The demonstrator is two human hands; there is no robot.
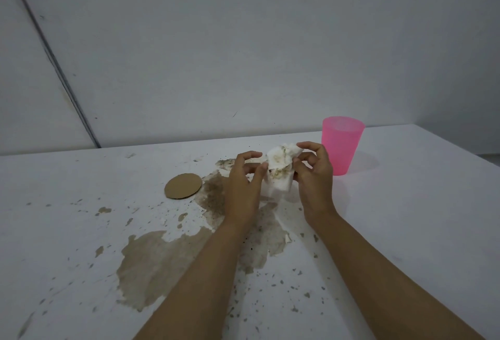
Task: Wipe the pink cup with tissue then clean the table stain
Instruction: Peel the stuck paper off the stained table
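A crumpled white tissue [280, 174], smeared brown on its upper part, is held above the table between both hands. My left hand [242, 182] pinches its left edge and my right hand [313, 174] grips its right side. The pink cup [341, 145] stands upright on the white table [419, 204], just right of and behind my right hand, apart from it. A large brown stain [151, 264] spreads over the table under and left of my forearms, with darker wet patches [213, 196] near my left wrist.
A round brown cardboard disc [183, 186] lies flat left of my left hand. Small brown splatters [295, 272] dot the near table. A grey wall [243, 42] rises right behind the table's back edge.
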